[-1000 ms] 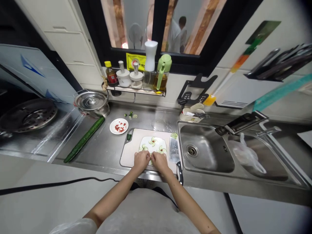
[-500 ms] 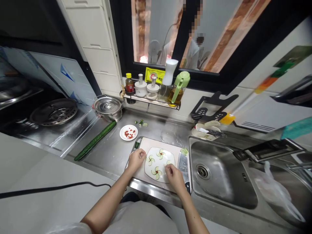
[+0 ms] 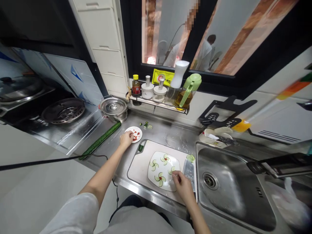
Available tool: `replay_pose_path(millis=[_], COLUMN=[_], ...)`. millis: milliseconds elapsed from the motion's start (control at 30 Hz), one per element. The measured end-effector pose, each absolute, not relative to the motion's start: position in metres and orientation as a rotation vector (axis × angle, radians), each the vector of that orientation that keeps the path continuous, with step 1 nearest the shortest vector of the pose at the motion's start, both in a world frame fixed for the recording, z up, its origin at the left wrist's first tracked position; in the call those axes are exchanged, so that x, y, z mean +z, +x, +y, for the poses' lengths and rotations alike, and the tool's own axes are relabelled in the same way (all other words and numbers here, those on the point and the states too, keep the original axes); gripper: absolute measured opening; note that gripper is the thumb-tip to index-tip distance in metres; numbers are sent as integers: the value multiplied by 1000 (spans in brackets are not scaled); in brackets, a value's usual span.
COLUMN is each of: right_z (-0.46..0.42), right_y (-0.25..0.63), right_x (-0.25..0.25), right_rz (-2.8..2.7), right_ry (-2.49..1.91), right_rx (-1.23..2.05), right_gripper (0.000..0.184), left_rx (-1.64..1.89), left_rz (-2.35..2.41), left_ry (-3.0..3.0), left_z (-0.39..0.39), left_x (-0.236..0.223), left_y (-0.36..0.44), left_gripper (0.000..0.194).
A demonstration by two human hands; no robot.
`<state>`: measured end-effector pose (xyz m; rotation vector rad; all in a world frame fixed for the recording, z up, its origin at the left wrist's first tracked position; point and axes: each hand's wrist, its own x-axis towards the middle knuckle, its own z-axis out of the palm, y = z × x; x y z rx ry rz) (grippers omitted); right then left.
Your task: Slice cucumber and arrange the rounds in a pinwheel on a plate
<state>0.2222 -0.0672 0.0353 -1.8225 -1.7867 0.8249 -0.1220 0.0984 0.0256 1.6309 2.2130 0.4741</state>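
Note:
My left hand (image 3: 126, 139) reaches over the small white plate (image 3: 139, 130), its fingertips pinched together among chopped red pieces (image 3: 137, 133). Whether a piece sits between them is too small to see. Over the right edge of a square white plate (image 3: 168, 183), my right hand (image 3: 181, 182) has its thumb and fingers drawn together beside a pinwheel of cucumber slices (image 3: 171, 170). Other cucumber pinwheels (image 3: 160, 178) lie on this plate, some with red centres. Under it is a pale cutting board (image 3: 137, 167); a cleaver (image 3: 188, 170) lies along its right side.
A long cucumber (image 3: 99, 140) lies left on the steel counter, near a lidded pot (image 3: 114, 107). Cucumber scraps (image 3: 145, 124) sit behind the small plate. A sink (image 3: 226, 191) borders the board on the right. The condiment rack (image 3: 158, 103) hangs below the window.
My left hand has moved from the square plate's left edge out to the small plate of red pieces. My right hand stays by the right-hand pinwheel. The view has shifted slightly.

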Motion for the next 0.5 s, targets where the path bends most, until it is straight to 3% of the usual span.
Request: replay_pose_path(millis=[500], right_z=[-74], right_y=[238], right_x=[35], right_rz=[-1707], right_ry=[-1925], right_rx=[834], right_gripper=[35], left_rx=[205], left_rz=[2140], left_ry=[1917], left_z=[155], left_x=[0], left_y=[-120], left_gripper=[33])
